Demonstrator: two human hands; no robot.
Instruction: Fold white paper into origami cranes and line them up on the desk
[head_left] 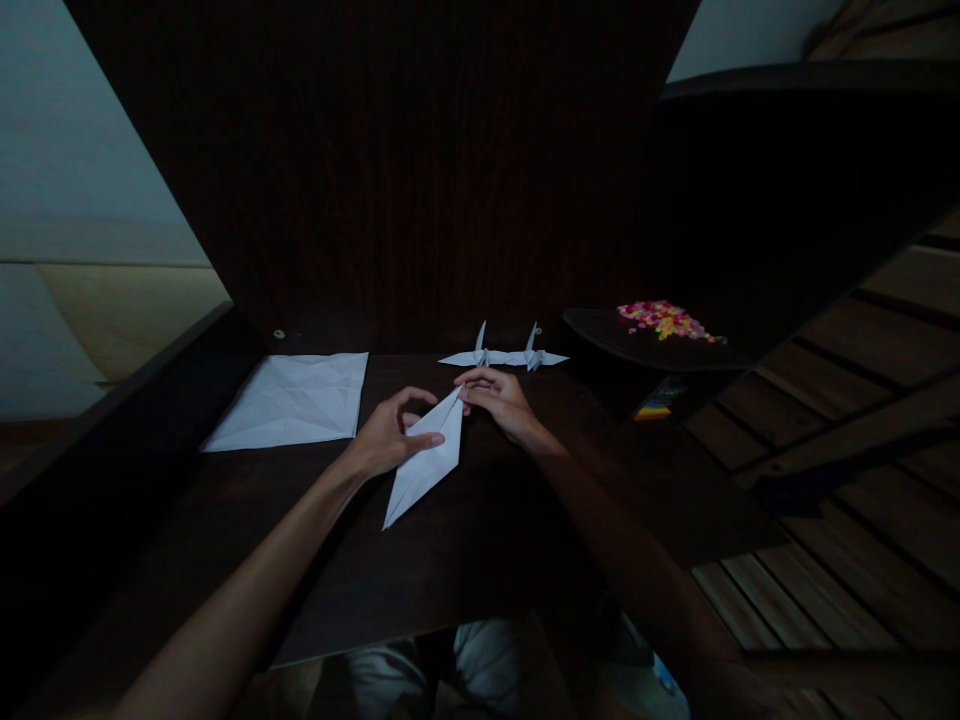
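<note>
On my feed: left hand [386, 435] pinches folded white paper [429, 465] at its side, thumb flat on top. Right hand [506, 400] pinches its upper tip. Paper spans between both sets of fingers. Paper cranes [541, 358] just beyond right fingers; white sheet [296, 405] left of left fingers.

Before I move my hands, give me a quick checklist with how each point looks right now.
1. Left hand on the folded paper: ok, thumb across its face.
2. Right hand at the paper's upper tip: ok, grip pinched there.
3. Layers lined up at the lower tip: cannot tell, too dim and small.
4. Two paper cranes untouched by the right hand: cannot tell, they lie just behind its fingers.
5. White sheet smooth: not ok, it looks creased.
6. Small colorful pieces away from both hands: ok, on the side shelf.
</note>
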